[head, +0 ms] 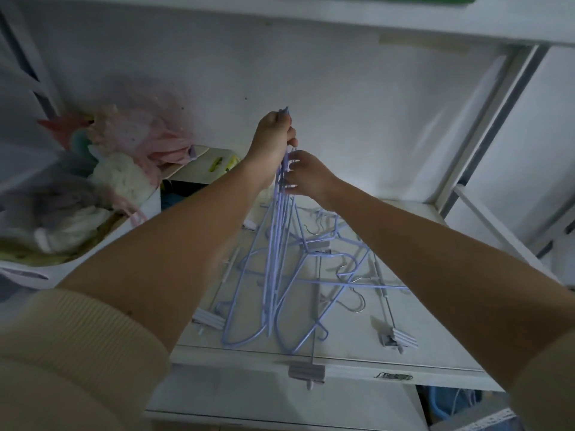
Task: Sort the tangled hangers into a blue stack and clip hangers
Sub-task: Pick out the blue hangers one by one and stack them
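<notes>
My left hand (pixel 273 141) grips the hooks of a bunch of blue hangers (pixel 277 259) and holds them up above the white desk top (pixel 435 346). Their lower ends hang down among the pile. My right hand (pixel 306 177) pinches the necks of the same bunch just below the left hand. On the desk lie several more blue hangers (pixel 367 284) tangled with clip hangers. One grey clip (pixel 306 371) sits at the front edge, another clip (pixel 399 335) at the right, a third clip (pixel 208 318) at the left.
A white basket (pixel 62 265) full of soft toys and pale fabric stands at the left. An open box (pixel 199 169) sits behind it by the wall. A shelf (pixel 342 23) runs overhead and a metal frame (pixel 485 126) rises at the right.
</notes>
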The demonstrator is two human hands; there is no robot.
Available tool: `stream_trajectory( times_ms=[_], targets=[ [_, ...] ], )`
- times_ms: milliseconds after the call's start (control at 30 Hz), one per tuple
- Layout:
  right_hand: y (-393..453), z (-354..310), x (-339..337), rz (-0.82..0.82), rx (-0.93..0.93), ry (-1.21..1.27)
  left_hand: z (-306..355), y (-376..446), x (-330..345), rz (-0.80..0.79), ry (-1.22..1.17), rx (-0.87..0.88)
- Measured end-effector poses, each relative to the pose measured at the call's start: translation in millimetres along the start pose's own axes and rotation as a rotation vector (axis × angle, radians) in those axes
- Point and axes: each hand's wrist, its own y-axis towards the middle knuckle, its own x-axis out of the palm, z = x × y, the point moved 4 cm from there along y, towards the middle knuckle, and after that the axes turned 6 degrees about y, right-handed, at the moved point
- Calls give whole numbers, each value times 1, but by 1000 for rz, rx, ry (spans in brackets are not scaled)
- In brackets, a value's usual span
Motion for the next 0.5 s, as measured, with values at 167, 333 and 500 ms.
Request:
stream_trajectory(
  times_ms=[167, 333, 500],
  targets=[
    [-6, 31, -17, 92, 65, -199, -6, 3, -13, 70, 132, 22],
    [-3, 87, -39, 10, 88, -890, -10, 4, -26, 67, 118, -6],
    [-17, 123, -31, -235, 139, -1292, -17, 0, -30, 77, 83, -12]
  ],
)
